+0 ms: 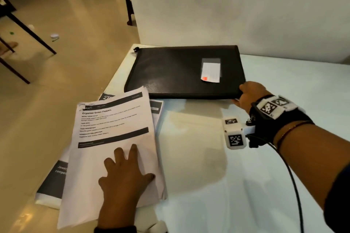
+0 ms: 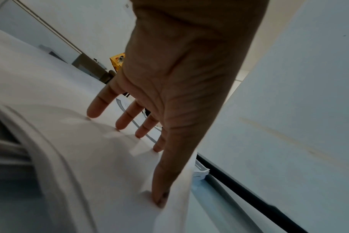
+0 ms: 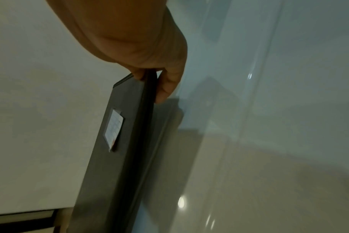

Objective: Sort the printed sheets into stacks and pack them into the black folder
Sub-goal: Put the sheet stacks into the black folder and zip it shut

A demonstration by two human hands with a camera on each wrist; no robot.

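The black folder (image 1: 181, 72) lies closed at the back of the white table (image 1: 265, 157), a small white label on its cover. My right hand (image 1: 248, 94) pinches its near right corner; in the right wrist view the thumb and fingers clamp the folder (image 3: 118, 157) edge. A stack of printed sheets (image 1: 113, 147) headed "Organize Green Peppers" lies at the table's left edge. My left hand (image 1: 125, 172) rests flat on it with fingers spread; the fingertips (image 2: 121, 124) press the paper (image 2: 70, 141).
More sheets with dark grey panels (image 1: 53, 181) stick out under the stack and hang over the table's left edge. A white wall (image 1: 227, 5) stands right behind the folder. Chair legs (image 1: 28, 30) and small litter are on the tiled floor to the left.
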